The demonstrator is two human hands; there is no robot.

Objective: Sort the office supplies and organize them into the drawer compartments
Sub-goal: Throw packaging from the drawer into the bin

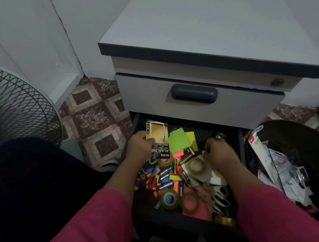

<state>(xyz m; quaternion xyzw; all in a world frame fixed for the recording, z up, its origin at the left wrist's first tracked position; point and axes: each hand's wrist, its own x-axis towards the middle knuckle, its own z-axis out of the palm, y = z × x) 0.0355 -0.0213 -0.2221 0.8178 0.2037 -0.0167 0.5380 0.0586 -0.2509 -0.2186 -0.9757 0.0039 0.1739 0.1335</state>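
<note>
A battery card (156, 139) is pinched in the left hand (139, 145) over the far left corner of the open drawer (187, 219). The card is gold at the top and grey-black below, and the words "ALKALINE BATTERY" and "eco shop" can be read on it upside down. Whether batteries are still sealed in it cannot be told.

The drawer is the lowest one of a grey cabinet (210, 34) and is filled with a loose mix of supplies. Along its left side, red-handled scissors (152, 182), loose blue batteries (164, 181) and small orange and yellow pieces are heaped together. Toward the far wall, green sticky notes (177, 140) and a yellow pad (191, 137) are lying. In the middle, a roll of clear tape (196, 165) is resting on white cards, and two more tape rolls (170, 199) are set side by side nearer the front edge, the right one on a pink sheet (200, 210). White-handled scissors (222, 197) are lying along the right side, and a gold roll (225, 221) is seen in the front right corner.

The right hand (220, 153) is lowered into the far right part of the drawer with its fingers curled under; what is gripped, if anything, cannot be told.

Right of the cabinet, a dark bin (303, 133) is holding torn paper and packaging, on one piece of which a red label and the letters "STAP" are visible.
</note>
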